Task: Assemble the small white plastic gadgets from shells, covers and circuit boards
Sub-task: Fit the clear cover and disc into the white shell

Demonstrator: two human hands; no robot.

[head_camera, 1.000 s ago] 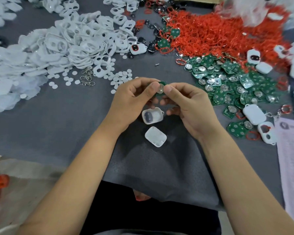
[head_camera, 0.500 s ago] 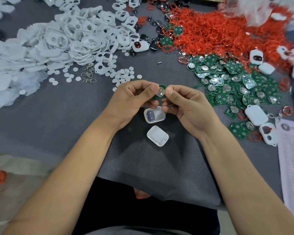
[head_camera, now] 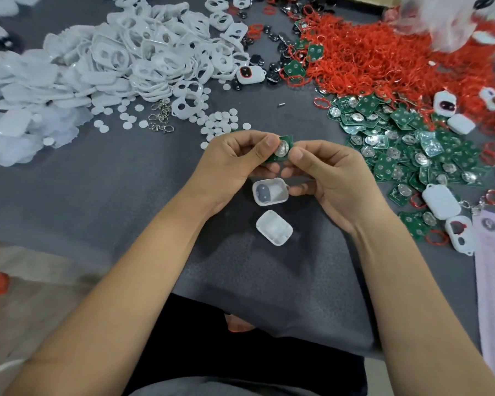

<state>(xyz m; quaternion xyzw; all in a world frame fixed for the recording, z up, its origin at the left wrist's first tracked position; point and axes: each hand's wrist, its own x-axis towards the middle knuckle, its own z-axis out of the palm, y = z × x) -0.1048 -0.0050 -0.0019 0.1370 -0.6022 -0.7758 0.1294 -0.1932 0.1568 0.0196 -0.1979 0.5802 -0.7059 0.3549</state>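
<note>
My left hand [head_camera: 229, 164] and right hand [head_camera: 332, 178] pinch one green circuit board [head_camera: 283, 148] above the open shell [head_camera: 270, 192]; bare grey mat [head_camera: 97, 195] lies left, the board pile [head_camera: 412, 150] crowds right.

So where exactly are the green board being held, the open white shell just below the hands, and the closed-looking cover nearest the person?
green circuit board [head_camera: 283, 148], head view, on its round silver disc.
open white shell [head_camera: 270, 192], head view, on its hollow inside.
white cover [head_camera: 274, 227], head view, on its middle.
</note>
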